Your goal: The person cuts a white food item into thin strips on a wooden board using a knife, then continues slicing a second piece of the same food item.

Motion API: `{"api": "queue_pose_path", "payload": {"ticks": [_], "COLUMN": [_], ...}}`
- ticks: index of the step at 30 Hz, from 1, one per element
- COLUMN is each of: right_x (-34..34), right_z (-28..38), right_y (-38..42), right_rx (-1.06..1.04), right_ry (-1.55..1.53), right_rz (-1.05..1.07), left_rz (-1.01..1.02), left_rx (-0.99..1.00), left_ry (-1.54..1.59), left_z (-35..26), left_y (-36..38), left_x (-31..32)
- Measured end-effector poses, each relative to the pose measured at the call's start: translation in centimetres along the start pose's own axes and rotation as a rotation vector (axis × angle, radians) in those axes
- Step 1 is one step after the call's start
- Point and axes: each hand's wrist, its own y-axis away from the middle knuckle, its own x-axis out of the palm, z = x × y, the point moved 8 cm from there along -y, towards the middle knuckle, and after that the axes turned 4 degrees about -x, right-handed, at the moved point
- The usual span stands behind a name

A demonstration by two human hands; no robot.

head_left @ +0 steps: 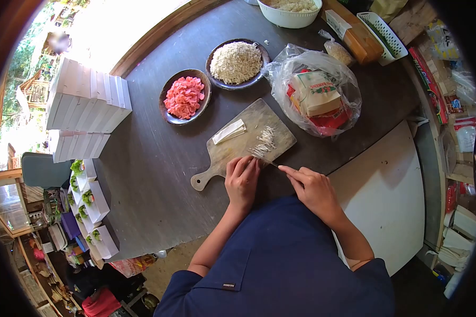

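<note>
On a wooden cutting board (235,150) lie a few flat white food slices (229,131) and a pile of thin white shreds (266,138). My left hand (242,179) is closed at the board's near edge, its curled fingertips pressing on white food slices that they mostly hide. My right hand (314,191) grips a knife (270,161), whose handle is largely covered by the fingers. The blade points left over the board, beside my left fingertips and the shreds.
Beyond the board stand a bowl of pink slices (184,97) and a bowl of pale shreds (236,62). A clear plastic bag (316,95) with packets sits to the right. White boxes (87,98) are stacked at left, near open boxes (96,203) with greens. A white basin (291,18) is at the back.
</note>
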Motion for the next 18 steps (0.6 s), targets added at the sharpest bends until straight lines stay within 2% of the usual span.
{"api": "queue_pose_path", "payload": {"ticks": [18], "right_x": [1.2], "right_z": [0.8], "right_y": [-0.7], "right_rx": [-0.015], "right_ry": [0.054], "right_rz": [0.027], "left_rz": [0.029], "left_rx": [0.007], "left_ry": [-0.021], "left_z": [-0.2], "left_y": [0.0], "left_x": [0.1]}}
